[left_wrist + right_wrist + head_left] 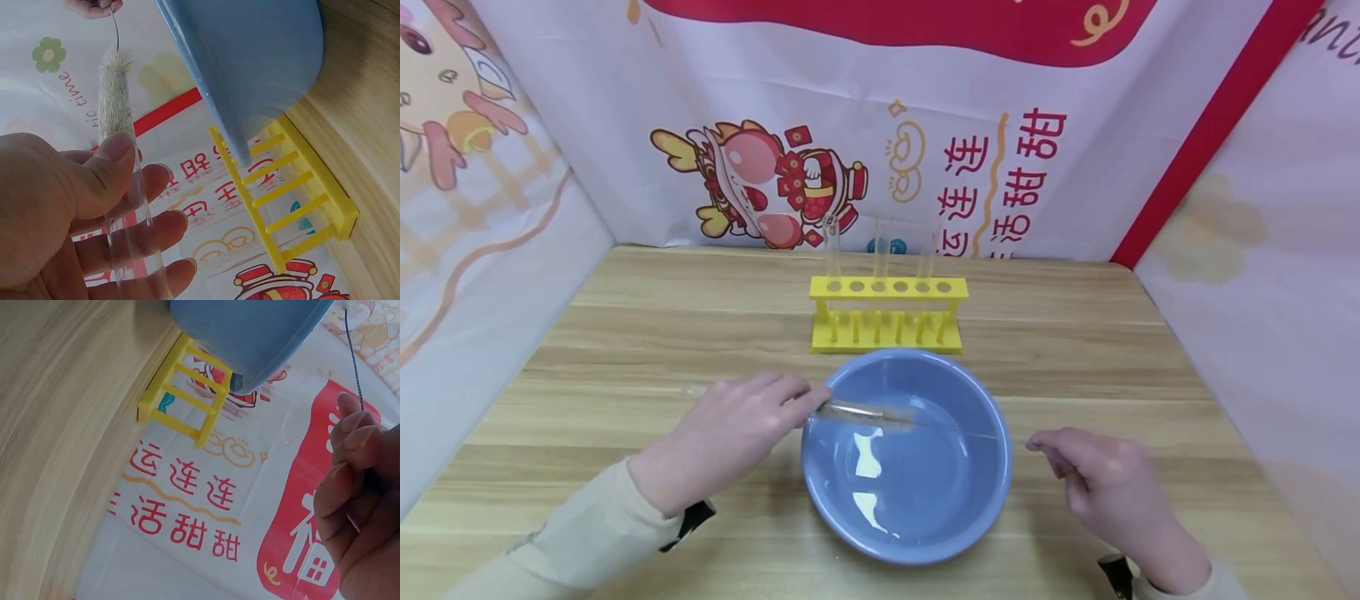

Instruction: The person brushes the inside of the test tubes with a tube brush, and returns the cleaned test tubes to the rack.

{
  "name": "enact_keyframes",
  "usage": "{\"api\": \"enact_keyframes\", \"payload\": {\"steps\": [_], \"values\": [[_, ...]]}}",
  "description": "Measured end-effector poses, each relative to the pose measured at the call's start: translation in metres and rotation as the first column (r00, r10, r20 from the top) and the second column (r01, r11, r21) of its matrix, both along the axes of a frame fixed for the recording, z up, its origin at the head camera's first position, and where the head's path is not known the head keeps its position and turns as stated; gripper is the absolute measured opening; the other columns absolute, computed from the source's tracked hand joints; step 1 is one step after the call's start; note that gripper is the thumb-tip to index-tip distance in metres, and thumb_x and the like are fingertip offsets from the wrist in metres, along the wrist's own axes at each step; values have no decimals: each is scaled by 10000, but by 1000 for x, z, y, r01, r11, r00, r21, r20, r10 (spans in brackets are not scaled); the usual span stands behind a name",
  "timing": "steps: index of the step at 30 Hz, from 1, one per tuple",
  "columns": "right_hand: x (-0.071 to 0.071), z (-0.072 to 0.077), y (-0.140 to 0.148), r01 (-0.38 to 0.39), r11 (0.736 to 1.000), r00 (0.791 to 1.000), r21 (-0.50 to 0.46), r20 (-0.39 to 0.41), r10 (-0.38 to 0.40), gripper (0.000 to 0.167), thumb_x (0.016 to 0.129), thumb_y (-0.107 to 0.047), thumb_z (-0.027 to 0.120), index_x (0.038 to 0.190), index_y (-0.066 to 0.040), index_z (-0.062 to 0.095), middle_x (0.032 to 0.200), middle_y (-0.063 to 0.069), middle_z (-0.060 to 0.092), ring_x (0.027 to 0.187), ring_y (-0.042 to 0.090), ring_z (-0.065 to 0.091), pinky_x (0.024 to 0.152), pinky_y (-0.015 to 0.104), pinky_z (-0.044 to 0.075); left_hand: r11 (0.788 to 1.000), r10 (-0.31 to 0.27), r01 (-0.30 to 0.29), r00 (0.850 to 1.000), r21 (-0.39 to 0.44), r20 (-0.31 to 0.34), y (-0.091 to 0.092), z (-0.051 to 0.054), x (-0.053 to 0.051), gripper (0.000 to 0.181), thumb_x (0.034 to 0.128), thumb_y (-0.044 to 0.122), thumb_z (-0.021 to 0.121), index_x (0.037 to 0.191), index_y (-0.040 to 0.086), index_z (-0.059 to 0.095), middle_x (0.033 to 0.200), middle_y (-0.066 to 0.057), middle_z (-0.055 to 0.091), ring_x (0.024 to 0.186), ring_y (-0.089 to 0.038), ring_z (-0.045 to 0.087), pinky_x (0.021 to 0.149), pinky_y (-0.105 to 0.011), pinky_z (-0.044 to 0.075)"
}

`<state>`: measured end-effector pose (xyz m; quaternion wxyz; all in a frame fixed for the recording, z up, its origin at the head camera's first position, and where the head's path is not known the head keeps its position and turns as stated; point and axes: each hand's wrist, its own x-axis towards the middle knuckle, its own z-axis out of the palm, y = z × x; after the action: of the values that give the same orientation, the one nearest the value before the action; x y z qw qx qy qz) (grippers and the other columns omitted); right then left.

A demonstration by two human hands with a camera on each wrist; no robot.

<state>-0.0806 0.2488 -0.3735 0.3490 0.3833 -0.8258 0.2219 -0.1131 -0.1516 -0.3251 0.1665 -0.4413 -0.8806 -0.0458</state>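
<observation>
My left hand holds a clear glass test tube over the left side of the blue basin, thumb on one side and fingers on the other. White bristles of a test tube brush fill the mouth end of the tube, and some stick out past its rim. From there the brush's thin twisted wire handle runs across the basin to my right hand. That hand pinches the wire between thumb and fingers, just beyond the basin's right rim.
Behind the basin stands a yellow test tube rack with three upright glass tubes in it. A wooden tabletop lies beneath everything. Printed white and red cloth hangs at the back and on both sides.
</observation>
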Motion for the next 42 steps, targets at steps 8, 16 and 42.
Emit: {"api": "enact_keyframes", "payload": {"steps": [8,16,42], "values": [[4,6,-12,23,1000,998,10,-51,-22,383,806,8,345,852,-70,717,605,-131,467,493,-26,384,395,122,374,999,8,-8,1000,-37,-12,2,-2,1,489,800,25,820,1263,62,667,1003,-69,685,848,-193,669,594,-310,584],[9,5,-16,-5,999,1000,34,13,4,437,717,64,351,933,-50,713,618,-108,496,494,-4,409,413,109,378,998,6,-6,1000,-69,7,7,-1,1,453,818,22,804,1249,71,675,1028,-86,686,873,-217,677,635,-338,598],[12,12,-44,-117,991,984,57,140,108,495,607,149,452,1017,-2,684,723,-7,626,575,61,552,517,130,501,989,-114,114,993,-95,11,47,5,10,446,832,105,813,1250,87,657,980,-53,676,822,-171,665,589,-272,577]]}}
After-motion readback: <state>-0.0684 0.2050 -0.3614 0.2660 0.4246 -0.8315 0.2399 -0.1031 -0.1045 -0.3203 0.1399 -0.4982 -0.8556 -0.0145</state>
